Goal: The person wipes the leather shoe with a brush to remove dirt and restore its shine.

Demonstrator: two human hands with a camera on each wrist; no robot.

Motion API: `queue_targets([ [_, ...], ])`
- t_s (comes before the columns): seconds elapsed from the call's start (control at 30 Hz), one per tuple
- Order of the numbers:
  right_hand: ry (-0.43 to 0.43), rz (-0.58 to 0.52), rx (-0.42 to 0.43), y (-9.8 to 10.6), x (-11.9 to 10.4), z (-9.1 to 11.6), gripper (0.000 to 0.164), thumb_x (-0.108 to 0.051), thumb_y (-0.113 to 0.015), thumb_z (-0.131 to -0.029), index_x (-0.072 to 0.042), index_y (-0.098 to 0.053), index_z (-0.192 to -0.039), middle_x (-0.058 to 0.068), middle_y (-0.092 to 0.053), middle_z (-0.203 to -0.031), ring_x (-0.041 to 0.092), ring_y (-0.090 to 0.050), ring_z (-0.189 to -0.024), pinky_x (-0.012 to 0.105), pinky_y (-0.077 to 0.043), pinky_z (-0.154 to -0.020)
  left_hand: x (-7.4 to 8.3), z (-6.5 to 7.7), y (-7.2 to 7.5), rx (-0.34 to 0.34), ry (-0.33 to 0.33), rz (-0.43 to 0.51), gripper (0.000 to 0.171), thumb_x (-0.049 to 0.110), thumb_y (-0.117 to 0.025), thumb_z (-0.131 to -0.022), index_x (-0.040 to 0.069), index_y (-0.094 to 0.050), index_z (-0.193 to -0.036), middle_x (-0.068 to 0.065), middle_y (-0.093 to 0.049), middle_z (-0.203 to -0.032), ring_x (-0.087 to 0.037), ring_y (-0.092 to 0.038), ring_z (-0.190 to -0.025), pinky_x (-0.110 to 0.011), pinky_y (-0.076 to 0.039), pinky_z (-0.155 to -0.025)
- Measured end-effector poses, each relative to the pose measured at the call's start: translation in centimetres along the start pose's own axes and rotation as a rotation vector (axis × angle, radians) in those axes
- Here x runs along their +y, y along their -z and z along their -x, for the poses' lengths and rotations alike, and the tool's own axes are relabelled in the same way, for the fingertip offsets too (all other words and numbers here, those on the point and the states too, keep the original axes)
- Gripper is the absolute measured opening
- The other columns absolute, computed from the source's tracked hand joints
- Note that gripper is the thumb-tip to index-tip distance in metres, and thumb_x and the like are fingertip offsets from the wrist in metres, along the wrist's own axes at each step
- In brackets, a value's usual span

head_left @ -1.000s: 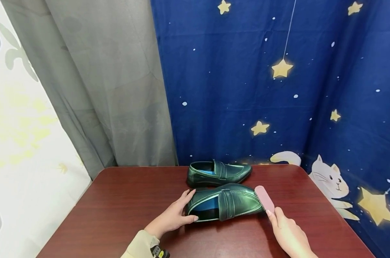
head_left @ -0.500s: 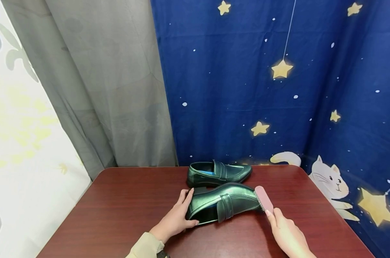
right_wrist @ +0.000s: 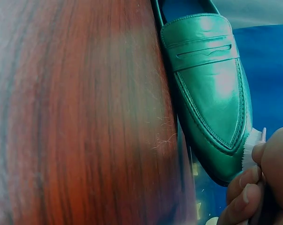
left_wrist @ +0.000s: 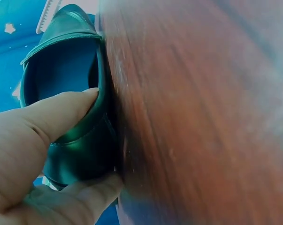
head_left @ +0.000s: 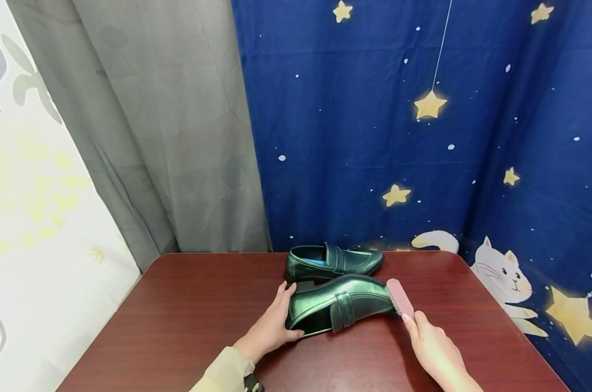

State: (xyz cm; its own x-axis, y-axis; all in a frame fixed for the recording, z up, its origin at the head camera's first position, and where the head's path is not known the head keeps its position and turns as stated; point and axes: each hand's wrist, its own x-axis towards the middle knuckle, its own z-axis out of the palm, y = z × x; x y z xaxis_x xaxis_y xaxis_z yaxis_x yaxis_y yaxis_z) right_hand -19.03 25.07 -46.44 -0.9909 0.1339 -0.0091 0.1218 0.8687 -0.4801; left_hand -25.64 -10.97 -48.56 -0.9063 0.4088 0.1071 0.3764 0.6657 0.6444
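A shiny dark green loafer (head_left: 364, 296) lies tipped toward me on the table, its toe pointing right. My left hand (head_left: 271, 326) grips it at the heel, and in the left wrist view the thumb (left_wrist: 61, 112) hooks over the rim of the opening. My right hand (head_left: 435, 345) holds a pink-backed brush (head_left: 400, 298) by its handle. The pale bristles (right_wrist: 250, 147) lie against the toe of the loafer in the right wrist view. Behind stands the matching loafer (head_left: 332, 261), upright, also with its toe to the right.
The reddish-brown wooden table (head_left: 197, 305) has rounded back corners. A grey curtain (head_left: 178, 136) and a blue star-patterned curtain (head_left: 354, 120) hang behind its back edge. A few thin fibres (right_wrist: 164, 139) show near the table's edge in the right wrist view.
The near loafer has been tipped further toward me by my left hand, so its opening and blue insole show less. The brush stays at the toe, with only a slight shift.
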Motion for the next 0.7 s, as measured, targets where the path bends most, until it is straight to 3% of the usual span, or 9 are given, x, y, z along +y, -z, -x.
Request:
queue_targets([
  [0.17, 0.006, -0.011, 0.020, -0.1, 0.0, 0.2, 0.049, -0.056, -0.034, -0.106, -0.009, -0.049, -0.100, 0.016, -0.062, -0.078, 0.030, -0.063, -0.071, 0.046, -0.042, -0.058, -0.3, -0.2, 0.1, -0.012, 0.002, 0.010, 0.108, 0.027, -0.087, -0.080, 0.010, -0.017, -0.161, -0.024, -0.008, -0.168, -0.041, -0.035, -0.147, -0.055, -0.044, -0.108],
  [0.37, 0.013, -0.030, 0.038, -0.3, 0.0, 0.5, 0.048, -0.053, -0.034, -0.107, -0.009, -0.048, -0.098, 0.010, -0.057, -0.072, 0.026, -0.059, -0.068, 0.042, -0.040, -0.058, -0.7, -0.3, 1.1, -0.061, 0.001, 0.055, 0.114, 0.034, -0.089, -0.076, 0.010, -0.018, -0.162, -0.024, -0.009, -0.168, -0.041, -0.030, -0.150, -0.059, -0.038, -0.112],
  [0.5, 0.007, -0.047, 0.057, 0.0, 0.1, 0.5, 0.047, -0.050, -0.034, -0.108, -0.006, -0.048, -0.102, 0.010, -0.057, -0.072, 0.027, -0.059, -0.069, 0.044, -0.041, -0.059, -1.2, -0.5, 1.8, -0.081, -0.019, 0.114, 0.114, 0.038, -0.089, -0.075, 0.010, -0.020, -0.161, -0.022, -0.018, -0.167, -0.039, -0.030, -0.150, -0.061, -0.033, -0.114],
  [0.7, -0.001, -0.070, 0.105, 0.6, 0.5, 0.6, 0.044, -0.045, -0.033, -0.109, -0.003, -0.047, -0.102, 0.012, -0.056, -0.069, 0.030, -0.060, -0.068, 0.047, -0.042, -0.059, -2.1, -0.7, 2.2, -0.088, 0.028, 0.173, 0.120, 0.037, -0.092, -0.072, 0.011, -0.018, -0.162, -0.023, -0.018, -0.167, -0.040, -0.024, -0.153, -0.062, -0.028, -0.117],
])
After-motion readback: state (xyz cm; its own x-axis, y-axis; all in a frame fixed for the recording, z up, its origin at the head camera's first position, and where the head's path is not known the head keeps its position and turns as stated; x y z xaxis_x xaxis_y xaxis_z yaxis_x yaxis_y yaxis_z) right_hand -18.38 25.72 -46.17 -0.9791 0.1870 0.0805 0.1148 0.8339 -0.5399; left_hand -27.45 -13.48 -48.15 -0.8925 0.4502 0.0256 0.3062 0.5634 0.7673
